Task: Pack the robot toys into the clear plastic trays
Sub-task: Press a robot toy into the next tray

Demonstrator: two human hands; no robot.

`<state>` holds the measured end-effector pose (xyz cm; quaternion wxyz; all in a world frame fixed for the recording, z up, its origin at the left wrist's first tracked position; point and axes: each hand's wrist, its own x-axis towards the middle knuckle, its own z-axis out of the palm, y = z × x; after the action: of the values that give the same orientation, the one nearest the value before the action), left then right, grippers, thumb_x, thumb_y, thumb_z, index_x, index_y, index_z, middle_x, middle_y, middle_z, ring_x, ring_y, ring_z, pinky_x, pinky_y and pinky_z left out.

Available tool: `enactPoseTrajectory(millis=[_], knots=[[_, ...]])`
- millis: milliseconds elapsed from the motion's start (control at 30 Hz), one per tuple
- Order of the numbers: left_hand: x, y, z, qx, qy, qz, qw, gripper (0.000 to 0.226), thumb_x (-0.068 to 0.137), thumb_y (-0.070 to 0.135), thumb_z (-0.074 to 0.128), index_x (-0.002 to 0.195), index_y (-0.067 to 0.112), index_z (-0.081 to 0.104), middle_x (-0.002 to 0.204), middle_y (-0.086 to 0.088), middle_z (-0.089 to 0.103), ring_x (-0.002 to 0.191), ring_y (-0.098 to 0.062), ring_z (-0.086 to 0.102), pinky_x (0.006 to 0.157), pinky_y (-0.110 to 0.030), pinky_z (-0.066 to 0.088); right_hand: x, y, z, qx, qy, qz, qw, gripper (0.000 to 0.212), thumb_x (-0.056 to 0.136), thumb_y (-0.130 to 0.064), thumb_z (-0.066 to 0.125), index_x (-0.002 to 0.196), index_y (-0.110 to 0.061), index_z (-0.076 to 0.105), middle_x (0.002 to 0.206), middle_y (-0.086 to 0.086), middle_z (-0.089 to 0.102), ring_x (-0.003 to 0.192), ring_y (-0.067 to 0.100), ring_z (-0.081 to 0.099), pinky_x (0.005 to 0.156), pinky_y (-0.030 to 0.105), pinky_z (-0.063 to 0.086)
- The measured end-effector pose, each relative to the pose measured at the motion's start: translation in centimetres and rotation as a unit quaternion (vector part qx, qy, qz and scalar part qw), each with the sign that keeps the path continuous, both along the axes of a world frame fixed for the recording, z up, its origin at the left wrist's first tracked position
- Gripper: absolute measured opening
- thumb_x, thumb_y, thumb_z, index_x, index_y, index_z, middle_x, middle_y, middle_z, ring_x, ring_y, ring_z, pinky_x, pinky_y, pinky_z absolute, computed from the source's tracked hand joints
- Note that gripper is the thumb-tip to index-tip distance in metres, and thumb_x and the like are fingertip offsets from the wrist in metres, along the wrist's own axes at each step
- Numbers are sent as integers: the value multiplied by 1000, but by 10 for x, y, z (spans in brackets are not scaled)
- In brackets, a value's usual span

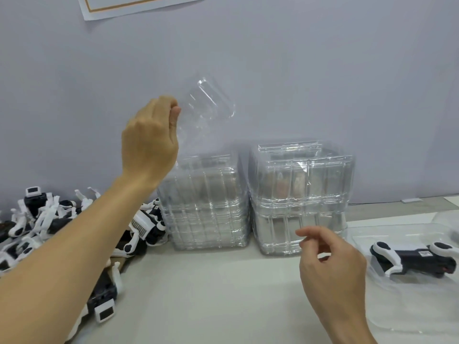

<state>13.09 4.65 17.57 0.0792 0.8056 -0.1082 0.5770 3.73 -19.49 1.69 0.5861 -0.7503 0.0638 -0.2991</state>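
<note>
My left hand (151,137) pinches the edge of one clear plastic tray (208,105) and holds it tilted in the air above the left stack of trays (206,207). A second stack of trays (300,194) stands just to its right. My right hand (330,266) hovers in front of that right stack, fingers loosely curled, holding nothing. A heap of black-and-white robot toys (49,227) lies at the left under my left forearm. At the right, one robot toy (417,259) lies in a clear tray (397,316).
A pale table top (223,294) runs in front of the stacks. A plain lilac wall (298,70) stands right behind them, with a paper sheet (119,6) at the top left. A small white piece (411,200) lies by the wall at the far right.
</note>
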Motion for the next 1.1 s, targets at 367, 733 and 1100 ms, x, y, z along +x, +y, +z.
enactPoseTrajectory(millis=[367, 733, 1100], knots=[[-132, -15, -35, -154, 41, -47, 986, 39, 100, 30, 39, 76, 11, 64, 45, 4, 42, 41, -20, 39, 43, -31, 29, -3, 3, 3, 87, 59, 113, 988, 32, 93, -3, 52, 83, -25, 73, 67, -3, 72, 59, 13, 67, 64, 31, 50], [-135, -60, -110, -74, 212, -82, 971, 31, 94, 36, 41, 81, 21, 65, 67, 11, 52, 63, -15, 53, 54, -34, 48, -8, 14, 17, 444, 215, 416, 764, 51, 88, -46, 54, 95, 0, 76, 99, 29, 71, 83, 39, 71, 63, 36, 58], [-132, -49, -108, -122, 381, -123, 908, 26, 96, 49, 41, 83, 31, 54, 71, 11, 56, 71, -7, 54, 68, -32, 48, -9, 14, 10, 332, 247, 313, 855, 24, 80, -31, 69, 93, -12, 65, 83, 4, 73, 61, 15, 68, 42, 22, 40]])
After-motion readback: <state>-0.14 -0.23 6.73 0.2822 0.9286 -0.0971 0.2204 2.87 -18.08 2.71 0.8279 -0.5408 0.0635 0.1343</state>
